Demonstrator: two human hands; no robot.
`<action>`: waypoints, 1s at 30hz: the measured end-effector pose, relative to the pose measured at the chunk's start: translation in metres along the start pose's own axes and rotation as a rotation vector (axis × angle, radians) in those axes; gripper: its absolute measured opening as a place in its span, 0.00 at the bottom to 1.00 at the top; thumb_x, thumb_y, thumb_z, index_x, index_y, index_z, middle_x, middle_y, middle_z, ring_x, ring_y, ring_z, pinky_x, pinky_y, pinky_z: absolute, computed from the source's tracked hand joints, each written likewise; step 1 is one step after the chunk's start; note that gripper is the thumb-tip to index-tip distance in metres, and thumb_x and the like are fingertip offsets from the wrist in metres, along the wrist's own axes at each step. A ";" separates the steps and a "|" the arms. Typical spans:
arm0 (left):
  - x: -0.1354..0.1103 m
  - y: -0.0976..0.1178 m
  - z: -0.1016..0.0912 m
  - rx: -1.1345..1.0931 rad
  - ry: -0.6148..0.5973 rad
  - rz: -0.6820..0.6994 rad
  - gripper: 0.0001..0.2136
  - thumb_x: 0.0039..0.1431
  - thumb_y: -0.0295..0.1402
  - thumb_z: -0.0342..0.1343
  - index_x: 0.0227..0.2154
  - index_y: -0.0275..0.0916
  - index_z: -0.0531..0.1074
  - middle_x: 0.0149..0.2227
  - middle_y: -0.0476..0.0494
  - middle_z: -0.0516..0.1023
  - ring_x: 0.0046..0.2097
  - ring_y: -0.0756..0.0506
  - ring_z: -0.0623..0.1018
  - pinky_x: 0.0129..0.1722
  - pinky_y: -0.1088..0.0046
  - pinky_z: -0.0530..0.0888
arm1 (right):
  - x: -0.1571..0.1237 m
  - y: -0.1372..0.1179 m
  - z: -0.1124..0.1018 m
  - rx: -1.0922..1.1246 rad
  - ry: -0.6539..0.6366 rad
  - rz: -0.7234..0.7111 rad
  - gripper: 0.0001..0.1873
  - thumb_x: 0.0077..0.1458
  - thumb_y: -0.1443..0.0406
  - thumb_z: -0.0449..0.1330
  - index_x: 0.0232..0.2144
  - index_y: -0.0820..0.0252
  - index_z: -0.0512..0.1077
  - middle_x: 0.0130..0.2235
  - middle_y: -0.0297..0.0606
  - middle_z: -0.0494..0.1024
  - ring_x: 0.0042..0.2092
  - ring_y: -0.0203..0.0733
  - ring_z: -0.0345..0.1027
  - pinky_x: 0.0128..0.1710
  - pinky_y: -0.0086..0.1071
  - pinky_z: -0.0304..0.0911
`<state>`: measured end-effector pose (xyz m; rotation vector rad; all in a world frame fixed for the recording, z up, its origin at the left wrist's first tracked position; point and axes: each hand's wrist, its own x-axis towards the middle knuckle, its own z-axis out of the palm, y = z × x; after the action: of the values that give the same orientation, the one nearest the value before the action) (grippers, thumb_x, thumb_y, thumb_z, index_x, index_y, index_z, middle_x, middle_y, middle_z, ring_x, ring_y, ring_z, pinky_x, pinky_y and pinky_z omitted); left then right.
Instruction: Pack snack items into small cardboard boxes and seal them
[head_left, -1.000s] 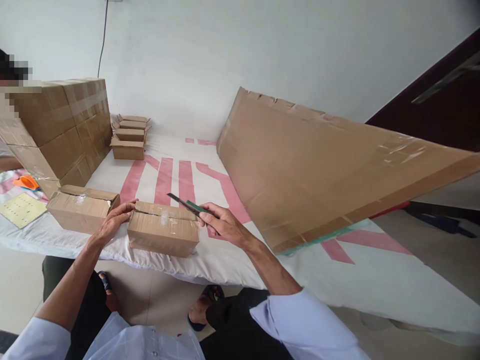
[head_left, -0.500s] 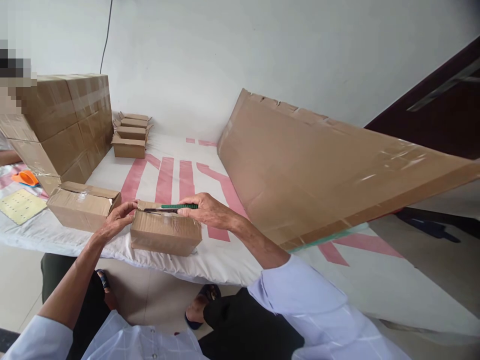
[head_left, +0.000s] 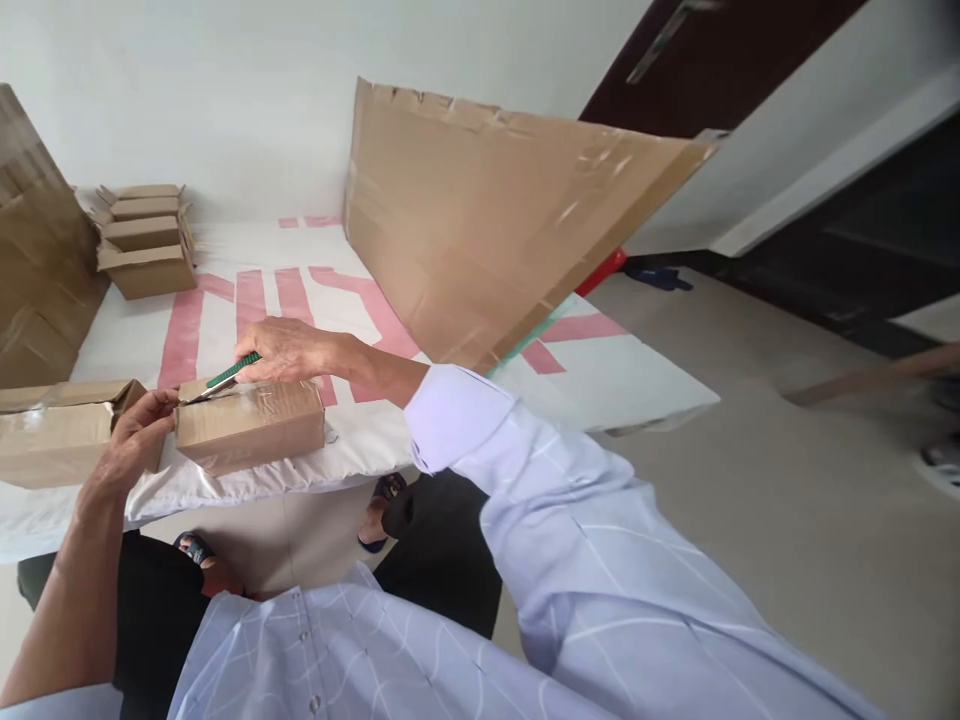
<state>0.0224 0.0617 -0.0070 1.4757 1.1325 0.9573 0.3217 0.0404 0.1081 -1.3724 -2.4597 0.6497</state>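
Note:
In the head view, a taped cardboard box point(head_left: 251, 432) lies at the near edge of the cloth-covered table. My right hand point(head_left: 283, 350) is closed around a green-handled utility knife point(head_left: 234, 371), its blade pointing left along the box's top near the left end. At that end my left hand point(head_left: 129, 445) has fingertips and thumb closed on the box's corner, close to the blade tip. Another cardboard box point(head_left: 52, 445), its top edge partly lifted at the right end, sits to the left, partly hidden behind my left hand.
Several small open cardboard boxes point(head_left: 154, 272) stand in a row near the wall. A large cardboard panel point(head_left: 480, 220) leans up at the right of the table point(head_left: 615, 375). Large taped boxes point(head_left: 37, 270) rise at the far left. A dark door point(head_left: 720, 60) is behind.
The view has swung right, so things sit further left. The knife has turned from lying flat along the box top to slanting down with its tip near my left fingers.

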 end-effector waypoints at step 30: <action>0.000 0.012 0.002 -0.108 0.291 -0.057 0.20 0.31 0.29 0.72 0.34 0.42 0.79 0.43 0.52 0.87 0.43 0.45 0.81 0.37 0.79 0.77 | -0.122 0.159 0.087 0.729 0.975 0.550 0.13 0.65 0.51 0.60 0.39 0.51 0.65 0.37 0.34 0.76 0.36 0.41 0.73 0.38 0.35 0.72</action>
<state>0.0262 0.0602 0.0041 1.2378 1.3009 1.2015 0.4668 -0.0133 -0.0466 -1.5029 -0.9598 0.6521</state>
